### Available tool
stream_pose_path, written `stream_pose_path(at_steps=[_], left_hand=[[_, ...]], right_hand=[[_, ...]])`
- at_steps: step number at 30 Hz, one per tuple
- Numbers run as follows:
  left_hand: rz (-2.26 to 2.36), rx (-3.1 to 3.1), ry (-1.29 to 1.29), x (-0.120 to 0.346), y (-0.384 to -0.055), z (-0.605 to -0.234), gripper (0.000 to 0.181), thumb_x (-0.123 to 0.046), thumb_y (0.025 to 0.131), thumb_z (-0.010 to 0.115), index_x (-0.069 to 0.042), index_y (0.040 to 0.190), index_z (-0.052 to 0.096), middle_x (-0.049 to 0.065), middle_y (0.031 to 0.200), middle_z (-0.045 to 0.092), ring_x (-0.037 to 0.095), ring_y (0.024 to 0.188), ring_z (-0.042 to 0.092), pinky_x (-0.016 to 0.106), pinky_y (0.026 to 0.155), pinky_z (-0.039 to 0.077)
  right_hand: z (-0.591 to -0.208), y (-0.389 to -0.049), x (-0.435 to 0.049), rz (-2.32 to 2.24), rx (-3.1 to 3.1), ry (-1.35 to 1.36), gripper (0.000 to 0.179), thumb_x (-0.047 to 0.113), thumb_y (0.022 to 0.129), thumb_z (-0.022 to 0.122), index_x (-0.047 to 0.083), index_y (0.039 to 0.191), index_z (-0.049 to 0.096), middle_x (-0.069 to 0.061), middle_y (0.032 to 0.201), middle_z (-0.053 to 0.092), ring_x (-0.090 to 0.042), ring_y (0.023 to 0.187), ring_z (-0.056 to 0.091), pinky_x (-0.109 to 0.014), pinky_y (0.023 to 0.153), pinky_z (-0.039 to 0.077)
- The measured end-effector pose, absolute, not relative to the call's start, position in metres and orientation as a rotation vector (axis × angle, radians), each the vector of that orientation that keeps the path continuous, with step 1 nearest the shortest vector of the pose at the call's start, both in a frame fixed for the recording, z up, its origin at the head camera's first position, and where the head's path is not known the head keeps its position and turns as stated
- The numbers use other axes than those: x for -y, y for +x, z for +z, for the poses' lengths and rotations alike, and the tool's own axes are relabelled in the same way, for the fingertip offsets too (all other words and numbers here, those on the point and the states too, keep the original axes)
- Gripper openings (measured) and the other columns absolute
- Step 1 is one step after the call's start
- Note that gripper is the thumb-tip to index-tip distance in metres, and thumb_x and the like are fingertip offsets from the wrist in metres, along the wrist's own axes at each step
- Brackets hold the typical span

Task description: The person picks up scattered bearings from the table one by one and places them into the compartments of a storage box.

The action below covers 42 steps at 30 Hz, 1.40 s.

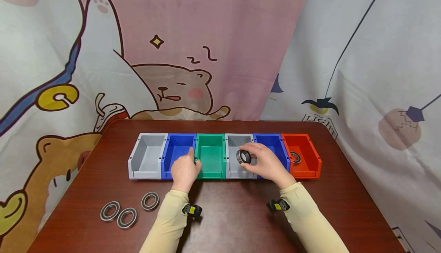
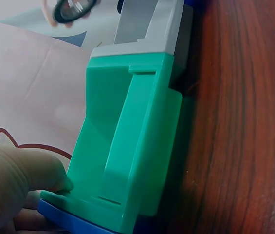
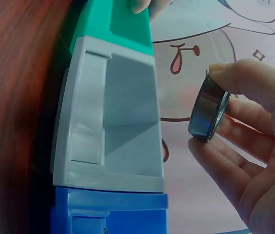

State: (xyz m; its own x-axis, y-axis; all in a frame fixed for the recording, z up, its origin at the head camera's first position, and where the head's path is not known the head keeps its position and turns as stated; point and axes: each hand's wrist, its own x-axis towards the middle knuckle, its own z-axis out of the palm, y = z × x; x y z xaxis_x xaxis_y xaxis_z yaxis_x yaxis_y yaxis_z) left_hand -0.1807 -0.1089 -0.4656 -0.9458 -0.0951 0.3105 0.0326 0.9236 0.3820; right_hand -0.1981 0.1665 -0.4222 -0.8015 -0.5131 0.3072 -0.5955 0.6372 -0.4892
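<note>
My right hand [image 1: 267,161] pinches a ball bearing [image 1: 243,156] by its rim between thumb and fingers, held over the right grey bin [image 1: 236,175]. In the right wrist view the bearing [image 3: 208,109] is tilted up on edge, above and apart from that bin [image 3: 86,112]. My left hand [image 1: 184,170] grips the adjoining walls of the left blue bin [image 1: 177,146] and the green bin [image 1: 211,163]. Its thumb [image 2: 40,170] lies over the wall on the green side, with the other fingers partly hidden behind it.
Three bearings [image 1: 150,201] lie on the brown table [image 1: 227,222] at front left. The bins stand joined in a row, with another grey bin [image 1: 146,175] at the left end. One bearing [image 1: 295,158] lies in the red bin [image 1: 310,163], beside the right blue bin [image 1: 272,146].
</note>
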Motion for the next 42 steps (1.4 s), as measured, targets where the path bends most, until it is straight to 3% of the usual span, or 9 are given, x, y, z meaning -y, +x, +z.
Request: stream_pose_path(at_steps=[5,13,27,35,42], left_hand=[[-0.55,2.749,0.041,0.109,-0.182,-0.468,0.051,-0.02,0.082,0.073,0.002,0.128,0.064,0.014,0.059,0.059,0.028,0.045,0.052,0.039,0.039,0.037],[-0.542,2.741,0.033,0.109,-0.183,-0.468,0.051,-0.02,0.082,0.074,0.002,0.127,0.064,0.014,0.06,0.06,0.029,0.046,0.052,0.04,0.039,0.038],[-0.546,2.749,0.03,0.109,-0.184,-0.469,0.051,-0.02,0.083,0.073,0.003,0.128,0.063,0.013,0.059,0.059,0.027,0.046,0.052,0.04,0.04,0.038],[-0.553,2.746,0.031,0.108,-0.182,-0.468,0.052,-0.02,0.083,0.074,0.002,0.129,0.064,0.008,0.051,0.049,0.023,0.041,0.044,0.037,0.037,0.034],[-0.547,2.734,0.028,0.109,-0.182,-0.468,0.051,-0.02,0.083,0.074,0.003,0.128,0.064,0.011,0.055,0.055,0.025,0.043,0.048,0.038,0.038,0.035]], right_hand=[[-0.427,-0.212,-0.16,0.77,2.755,0.909,0.049,0.018,0.08,0.082,0.006,0.125,0.067,-0.011,0.124,0.065,-0.031,0.115,0.058,-0.048,0.092,0.051],[-0.44,-0.23,-0.148,0.549,2.785,0.999,0.048,0.02,0.079,0.082,0.003,0.121,0.067,-0.013,0.121,0.065,-0.031,0.112,0.06,-0.046,0.094,0.049],[-0.456,-0.245,-0.132,0.202,2.885,0.994,0.045,0.022,0.079,0.081,0.005,0.119,0.069,-0.011,0.115,0.066,-0.029,0.101,0.06,-0.042,0.084,0.052],[-0.466,-0.248,-0.125,0.039,2.867,1.019,0.038,0.022,0.076,0.083,0.005,0.108,0.071,-0.009,0.101,0.066,-0.027,0.09,0.061,-0.041,0.074,0.054],[-0.473,-0.25,-0.122,-0.052,2.848,1.001,0.03,0.021,0.077,0.083,0.007,0.099,0.071,-0.007,0.093,0.064,-0.028,0.084,0.061,-0.042,0.069,0.054]])
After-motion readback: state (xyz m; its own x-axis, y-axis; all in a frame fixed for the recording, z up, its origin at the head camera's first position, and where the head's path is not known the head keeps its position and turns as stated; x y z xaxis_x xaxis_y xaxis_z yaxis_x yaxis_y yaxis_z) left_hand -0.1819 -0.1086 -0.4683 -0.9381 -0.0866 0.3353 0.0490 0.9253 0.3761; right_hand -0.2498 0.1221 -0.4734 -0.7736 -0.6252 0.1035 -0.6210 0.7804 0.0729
